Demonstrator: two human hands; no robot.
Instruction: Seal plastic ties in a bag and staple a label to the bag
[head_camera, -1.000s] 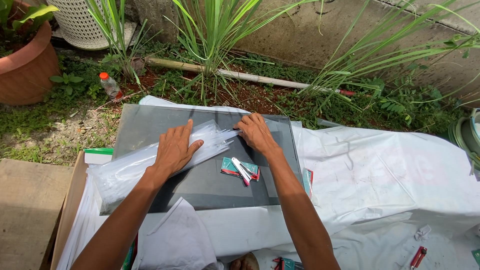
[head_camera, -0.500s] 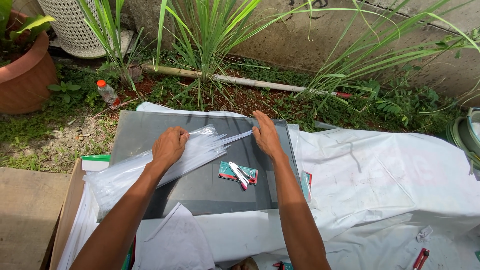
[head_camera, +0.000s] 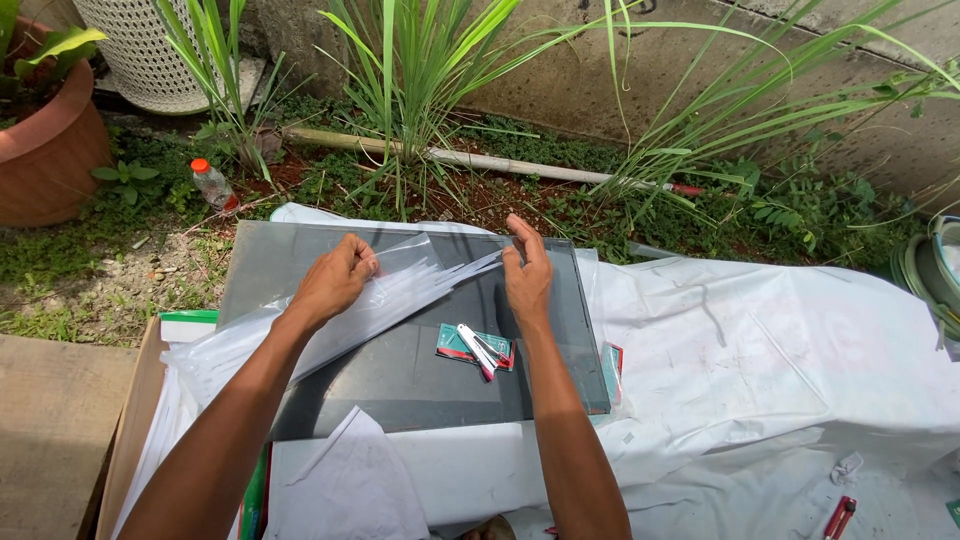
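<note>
- Peeling clear plastic film (head_camera: 400, 290) off dark glass sheet (head_camera: 400, 350) lying flat on the white-covered counter (head_camera: 760, 360); near edge has loose white paper (head_camera: 350, 490).
- Left hand (head_camera: 335, 280) now bunched into a fist on the film; a second ago it lay flat.
- Right hand (head_camera: 527, 272) edge-on, pinching the film's pulled tip, fingers up.
- Film looks partly lifted.
- Small cutter (head_camera: 478, 350) on green packet, just beside right wrist.
- Far: plastic bottle (head_camera: 212, 185), grass, clay pot (head_camera: 50, 140).
</note>
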